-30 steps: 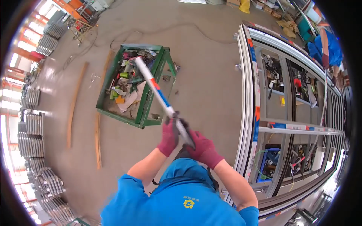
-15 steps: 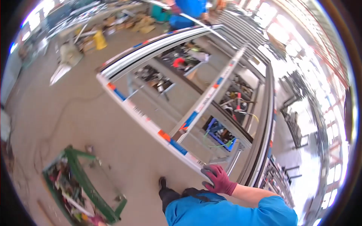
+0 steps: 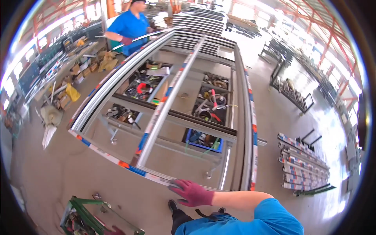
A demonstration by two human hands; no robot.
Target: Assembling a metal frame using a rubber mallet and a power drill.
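Note:
A large rectangular window frame (image 3: 244, 129) of metal profiles with red, white and blue tape along its edges lies in front of me. One crossbar (image 3: 166, 103) runs across it. My right hand (image 3: 192, 192), in a maroon glove with grey fingertips, rests at the near rail with its fingers stretched out and the thumb apart. At the bottom edge, beside the green metal cart (image 3: 87, 213), a small blurred part of my left hand (image 3: 114, 231) in a maroon glove shows; its fingers cannot be made out. Loose scraps lie in the cart.
A person in a blue shirt (image 3: 131, 31) stands at the far left corner with a long thin profile (image 3: 147, 35). Under the frame are tool trays and a blue crate (image 3: 203, 140). A rack of taped profiles (image 3: 303, 164) stands at right, a cluttered bench (image 3: 66, 64) at left.
My view has swung and lifted, so the frame appears turned and the co-worker shows more fully. My right hand stays at the near rail; my left hand stays low by the cart.

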